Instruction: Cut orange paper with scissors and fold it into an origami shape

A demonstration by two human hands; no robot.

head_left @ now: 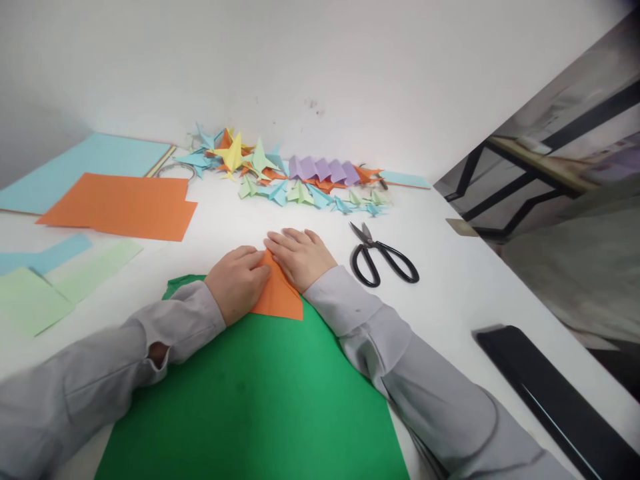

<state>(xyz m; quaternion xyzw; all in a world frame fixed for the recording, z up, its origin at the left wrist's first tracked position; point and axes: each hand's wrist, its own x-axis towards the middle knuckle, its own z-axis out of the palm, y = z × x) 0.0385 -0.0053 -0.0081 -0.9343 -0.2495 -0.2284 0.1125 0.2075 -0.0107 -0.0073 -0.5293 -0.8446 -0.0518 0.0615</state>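
A folded piece of orange paper lies on a large green sheet, its upper part narrowing between my hands. My left hand is closed on the paper's left edge, with the thumb on top and the other fingers curled. My right hand rests along the upper right edge, fingers stretched out nearly flat and their tips at the paper's top. Both hands partly cover the paper, so the fold under them is hidden. Black-handled scissors lie to the right of my right hand, blades slightly apart.
Folded paper stars and a purple pleated strip are piled along the wall. Orange sheets, a light blue sheet and pale green pieces lie left. A long black object sits near the table's right edge.
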